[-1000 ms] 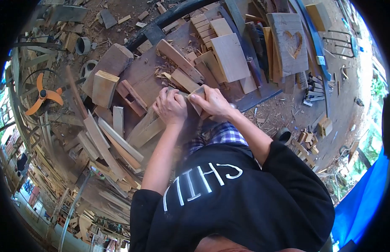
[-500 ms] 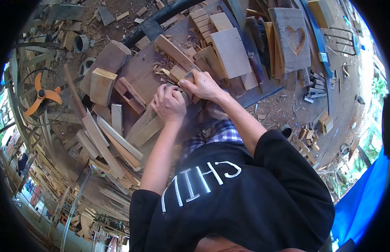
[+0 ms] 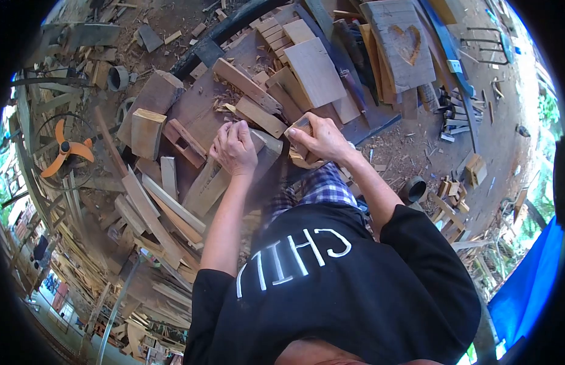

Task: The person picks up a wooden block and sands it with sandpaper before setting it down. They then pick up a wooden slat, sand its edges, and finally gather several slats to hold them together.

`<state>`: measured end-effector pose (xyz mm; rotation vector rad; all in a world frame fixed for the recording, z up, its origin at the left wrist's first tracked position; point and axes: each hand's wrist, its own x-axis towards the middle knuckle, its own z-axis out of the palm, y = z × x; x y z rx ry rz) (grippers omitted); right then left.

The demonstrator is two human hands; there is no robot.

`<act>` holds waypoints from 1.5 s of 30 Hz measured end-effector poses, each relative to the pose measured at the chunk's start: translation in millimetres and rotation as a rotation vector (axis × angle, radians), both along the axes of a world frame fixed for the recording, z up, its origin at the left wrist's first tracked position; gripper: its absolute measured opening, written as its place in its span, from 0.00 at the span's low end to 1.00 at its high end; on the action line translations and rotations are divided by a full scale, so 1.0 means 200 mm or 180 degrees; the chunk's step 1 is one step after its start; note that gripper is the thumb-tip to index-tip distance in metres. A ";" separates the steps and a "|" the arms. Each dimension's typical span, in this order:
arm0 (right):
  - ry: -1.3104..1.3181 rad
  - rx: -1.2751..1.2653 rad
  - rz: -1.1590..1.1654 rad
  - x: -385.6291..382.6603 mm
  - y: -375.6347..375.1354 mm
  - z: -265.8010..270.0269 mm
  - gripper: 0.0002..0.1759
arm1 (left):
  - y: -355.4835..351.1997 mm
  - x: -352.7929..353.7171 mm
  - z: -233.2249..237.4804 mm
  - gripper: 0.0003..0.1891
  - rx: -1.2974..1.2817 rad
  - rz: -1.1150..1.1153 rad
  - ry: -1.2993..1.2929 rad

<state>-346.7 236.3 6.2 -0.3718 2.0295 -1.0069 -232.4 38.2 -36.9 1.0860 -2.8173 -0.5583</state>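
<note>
My left hand [image 3: 234, 148] is closed, its fingers curled over a thick wooden block [image 3: 267, 151] in front of me. What lies under the fingers is hidden. Just to its right, my right hand [image 3: 323, 139] grips a small wood piece [image 3: 302, 126] between thumb and fingers, apart from the block. A long wooden beam [image 3: 204, 190] lies beneath my left wrist. Beyond my hands, a short wood piece [image 3: 260, 117] and a longer wood strip [image 3: 247, 86] rest on the low work table [image 3: 197, 112] among shavings.
A board with a carved heart [image 3: 410, 47] leans at the upper right, near a pale flat board [image 3: 314, 72]. An orange-bladed fan [image 3: 66, 148] stands at the left. Long offcuts [image 3: 139, 201] pile up at the lower left. A metal can [image 3: 412, 190] sits right of my knees.
My right hand has moved right, away from my left hand, with the small wood piece in it. My left hand stays over the block. The view has shifted slightly.
</note>
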 end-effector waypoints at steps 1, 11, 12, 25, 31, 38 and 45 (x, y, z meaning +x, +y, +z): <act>0.0054 0.0091 0.0063 0.01 0.01 0.00 0.29 | -0.01 -0.01 0.02 0.17 -0.0016 -0.0019 0.0035; 0.0407 0.0320 -0.0007 0.08 0.33 0.07 0.25 | 0.11 -0.04 0.10 0.12 0.0527 -0.0220 -0.0556; 0.0527 0.0502 0.0355 0.11 0.35 0.07 0.25 | 0.11 -0.04 0.09 0.12 0.0517 -0.0209 -0.0534; 0.1068 0.0593 0.1119 0.23 0.35 -0.08 0.30 | 0.10 0.10 0.13 0.27 0.0320 -0.0517 0.0799; -0.0161 0.0183 0.0405 0.15 0.37 -0.04 0.40 | 0.09 0.23 0.16 0.27 0.0234 -0.0626 0.0285; -0.1643 -0.0909 -0.0603 0.11 0.27 0.04 0.36 | -0.05 0.24 0.23 0.11 0.0811 -0.1161 0.0827; -0.0905 -0.1038 -0.0492 0.16 0.08 -0.08 0.31 | -0.08 0.21 0.13 0.08 0.0341 -0.0569 0.0884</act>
